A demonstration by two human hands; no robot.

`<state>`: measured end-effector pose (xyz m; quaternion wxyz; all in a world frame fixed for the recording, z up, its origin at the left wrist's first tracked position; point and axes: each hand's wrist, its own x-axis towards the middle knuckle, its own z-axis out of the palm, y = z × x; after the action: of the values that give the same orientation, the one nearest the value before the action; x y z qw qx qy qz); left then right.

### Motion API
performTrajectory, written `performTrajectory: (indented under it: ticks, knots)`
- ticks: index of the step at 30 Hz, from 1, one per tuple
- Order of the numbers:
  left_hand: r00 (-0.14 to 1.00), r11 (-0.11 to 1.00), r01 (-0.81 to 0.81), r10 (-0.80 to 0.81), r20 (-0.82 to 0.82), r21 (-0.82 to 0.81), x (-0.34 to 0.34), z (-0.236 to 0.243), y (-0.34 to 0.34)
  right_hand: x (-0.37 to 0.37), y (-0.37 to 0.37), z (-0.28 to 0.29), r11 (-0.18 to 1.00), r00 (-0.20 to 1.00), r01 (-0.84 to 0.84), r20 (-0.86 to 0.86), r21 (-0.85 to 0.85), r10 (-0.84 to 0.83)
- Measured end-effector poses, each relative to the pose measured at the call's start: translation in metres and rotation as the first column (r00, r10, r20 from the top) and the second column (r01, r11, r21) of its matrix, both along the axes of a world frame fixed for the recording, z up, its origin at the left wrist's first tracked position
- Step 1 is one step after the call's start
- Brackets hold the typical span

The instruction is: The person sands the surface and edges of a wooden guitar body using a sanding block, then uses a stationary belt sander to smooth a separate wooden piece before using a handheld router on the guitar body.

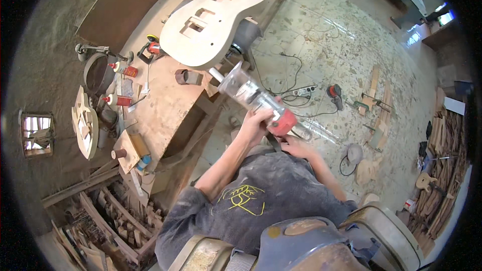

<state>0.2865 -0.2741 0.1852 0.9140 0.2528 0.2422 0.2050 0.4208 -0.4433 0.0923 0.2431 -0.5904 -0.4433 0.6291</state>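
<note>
Tool: a handheld router (261, 101) with a red motor body and a clear plastic base, bit end pointing up and away toward the bench, held in the air in front of the person's chest.
Left hand (255, 124): wrapped around the router's body just below the clear base, carrying its weight.
Right hand (292, 146): under the red end, fingers curled against it; how tightly it grips I cannot tell.
Step in hand: it looks like setting or checking the router off the work, not cutting.
Beyond the left hand: an unfinished wooden guitar body (208, 20) lying flat on the workbench (165, 100), well apart from the bit.
Right of the hands: a power strip (305, 90) and cords on the floor.
Next move calls for: a firm two-handed hold, and keeping the cord off the bit.
</note>
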Motion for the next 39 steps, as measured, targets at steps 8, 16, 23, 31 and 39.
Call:
performTrajectory:
  ticks: [8, 16, 23, 31, 39]
  knots:
    - [0.997, 0.845, 0.065, -0.076, -0.001, 0.531, 0.098, 0.08, -0.009, 0.02, 0.028, 0.065, 0.447, 0.365, 0.866, -0.894, 0.224, -0.261]
    - [0.976, 0.787, -0.082, -0.061, 0.211, 0.611, 0.121, 0.104, -0.009, 0.036, 0.064, 0.137, 0.013, 0.072, 0.997, -0.962, 0.072, -0.264]
    - [0.971, 0.906, -0.165, 0.081, 0.224, 0.389, 0.123, 0.097, 0.02, 0.041, 0.096, 0.158, -0.062, 0.072, 0.994, -0.952, 0.095, -0.296]
    - [0.971, 0.925, 0.055, -0.137, 0.196, 0.376, 0.099, 0.101, 0.041, 0.018, 0.149, 0.195, -0.21, 0.229, 0.925, -0.907, 0.316, -0.352]
    - [0.807, -0.002, 0.251, -0.551, -0.211, 0.968, 0.008, 0.04, 0.075, 0.028, 0.176, 0.235, -0.344, -0.046, 0.932, -0.906, 0.113, -0.421]
